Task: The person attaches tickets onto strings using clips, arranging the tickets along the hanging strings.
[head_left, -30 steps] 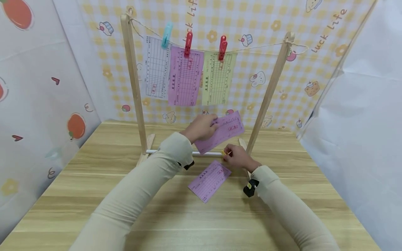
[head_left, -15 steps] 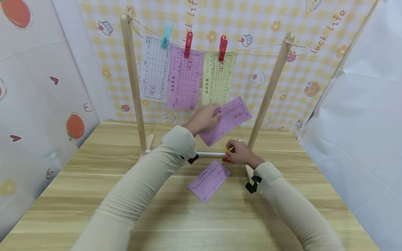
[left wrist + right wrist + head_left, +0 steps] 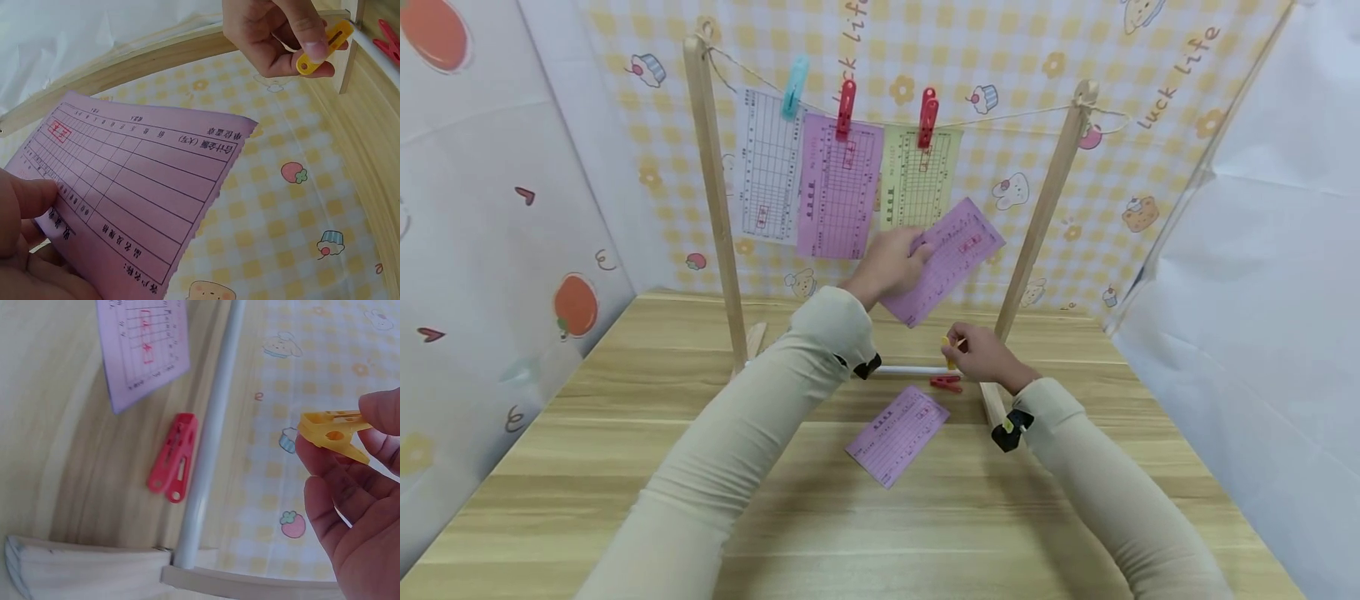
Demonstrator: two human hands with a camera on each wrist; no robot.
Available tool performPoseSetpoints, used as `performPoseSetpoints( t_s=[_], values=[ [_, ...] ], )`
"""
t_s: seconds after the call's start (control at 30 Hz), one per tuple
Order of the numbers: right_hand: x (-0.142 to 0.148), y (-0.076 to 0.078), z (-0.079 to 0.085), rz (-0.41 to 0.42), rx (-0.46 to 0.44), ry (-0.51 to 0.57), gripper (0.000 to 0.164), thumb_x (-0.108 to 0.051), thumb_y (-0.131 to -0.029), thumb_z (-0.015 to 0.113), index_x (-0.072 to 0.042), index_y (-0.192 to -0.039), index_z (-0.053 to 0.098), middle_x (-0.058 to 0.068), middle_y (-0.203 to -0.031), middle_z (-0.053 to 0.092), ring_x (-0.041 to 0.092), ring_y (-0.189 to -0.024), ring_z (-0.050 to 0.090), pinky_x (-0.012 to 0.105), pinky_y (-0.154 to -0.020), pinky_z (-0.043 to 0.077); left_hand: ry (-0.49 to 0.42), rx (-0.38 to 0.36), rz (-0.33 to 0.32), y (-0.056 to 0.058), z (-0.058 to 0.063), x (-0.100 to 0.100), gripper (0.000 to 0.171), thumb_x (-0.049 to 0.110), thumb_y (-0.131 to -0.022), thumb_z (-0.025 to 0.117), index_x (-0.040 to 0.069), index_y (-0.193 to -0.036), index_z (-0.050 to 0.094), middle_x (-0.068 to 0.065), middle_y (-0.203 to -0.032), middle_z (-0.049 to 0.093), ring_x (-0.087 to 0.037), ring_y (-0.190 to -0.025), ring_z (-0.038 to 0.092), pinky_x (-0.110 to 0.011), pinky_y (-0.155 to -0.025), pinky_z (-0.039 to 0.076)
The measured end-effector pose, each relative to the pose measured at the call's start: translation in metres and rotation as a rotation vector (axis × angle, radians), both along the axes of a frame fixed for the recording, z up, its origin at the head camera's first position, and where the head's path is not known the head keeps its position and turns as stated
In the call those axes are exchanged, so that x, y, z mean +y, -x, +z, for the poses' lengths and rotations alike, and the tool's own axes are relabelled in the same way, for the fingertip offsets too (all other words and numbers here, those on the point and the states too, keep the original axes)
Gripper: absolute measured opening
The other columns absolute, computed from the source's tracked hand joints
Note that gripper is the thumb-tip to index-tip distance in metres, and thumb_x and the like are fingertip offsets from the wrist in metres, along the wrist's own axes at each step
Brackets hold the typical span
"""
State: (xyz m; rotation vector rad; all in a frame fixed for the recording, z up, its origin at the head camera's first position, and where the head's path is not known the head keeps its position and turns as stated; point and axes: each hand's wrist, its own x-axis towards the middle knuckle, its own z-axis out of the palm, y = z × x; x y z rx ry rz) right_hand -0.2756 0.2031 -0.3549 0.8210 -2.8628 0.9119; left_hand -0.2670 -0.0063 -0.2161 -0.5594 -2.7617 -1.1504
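Note:
My left hand (image 3: pixel 895 262) pinches a pink receipt slip (image 3: pixel 955 258) by its left side, raised in front of the hanging yellow-green slip (image 3: pixel 917 179). In the left wrist view the thumb lies over the printed face of that pink slip (image 3: pixel 137 187). Lower and to the right, my right hand (image 3: pixel 985 357) holds a yellow clothespin (image 3: pixel 334 428) between thumb and fingers, above the table near the right post. On the table below it lie a red clothespin (image 3: pixel 946 383) and a second pink slip (image 3: pixel 898 435).
A string (image 3: pixel 1000 119) runs between two wooden posts (image 3: pixel 1045 208). A white slip (image 3: pixel 771 167) and a pink one (image 3: pixel 840 187) also hang from it, held by a teal clothespin (image 3: pixel 793 87) and red ones (image 3: pixel 846 111). A white rod (image 3: pixel 913 369) joins the posts low down.
My left hand has risen with the pink slip, up and slightly right. The right hand has lifted the yellow clothespin off the table area, uncovering the red clothespin beneath.

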Motion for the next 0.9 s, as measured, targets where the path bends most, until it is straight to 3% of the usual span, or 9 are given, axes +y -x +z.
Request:
performPoseSetpoints(
  t_s=[0.37,0.5,0.73,0.9],
  values=[
    [0.005,0.004,0.013,-0.009,0.113,-0.026,0.015,-0.015,-0.095,0.06,-0.006,-0.084,0.057,0.005,-0.075,0.061,0.018,-0.069,0.059,0.034,-0.06,0.047,-0.09,-0.016,0.032,0.002,0.008,0.0,0.024,0.027,-0.104,0.044,0.011,-0.114,0.06,-0.005,-0.101,0.065,-0.016,-0.084,0.064,-0.029,-0.072,0.053],
    [0.005,0.002,0.019,-0.004,0.123,-0.027,0.016,-0.015,-0.096,0.059,-0.006,-0.082,0.057,0.007,-0.08,0.063,0.023,-0.075,0.062,0.037,-0.065,0.049,-0.112,0.012,0.047,0.002,0.007,0.001,0.024,0.026,-0.105,0.043,0.01,-0.112,0.06,-0.006,-0.101,0.065,-0.017,-0.085,0.064,-0.03,-0.073,0.053],
    [0.01,0.003,0.038,-0.012,0.155,-0.029,0.013,-0.012,-0.096,0.059,-0.004,-0.086,0.06,0.011,-0.08,0.064,0.025,-0.074,0.063,0.036,-0.06,0.048,-0.141,0.08,0.046,0.007,0.012,0.005,0.026,0.027,-0.105,0.042,0.009,-0.113,0.059,-0.006,-0.104,0.065,-0.017,-0.089,0.063,-0.031,-0.076,0.051],
    [0.015,0.005,0.05,-0.043,0.12,-0.026,0.013,-0.014,-0.098,0.056,-0.002,-0.093,0.059,0.013,-0.087,0.065,0.027,-0.079,0.064,0.036,-0.061,0.048,-0.195,0.085,0.057,0.01,0.018,0.01,0.029,0.027,-0.105,0.043,0.009,-0.121,0.059,-0.007,-0.107,0.065,-0.017,-0.091,0.063,-0.031,-0.077,0.051]
  ],
)
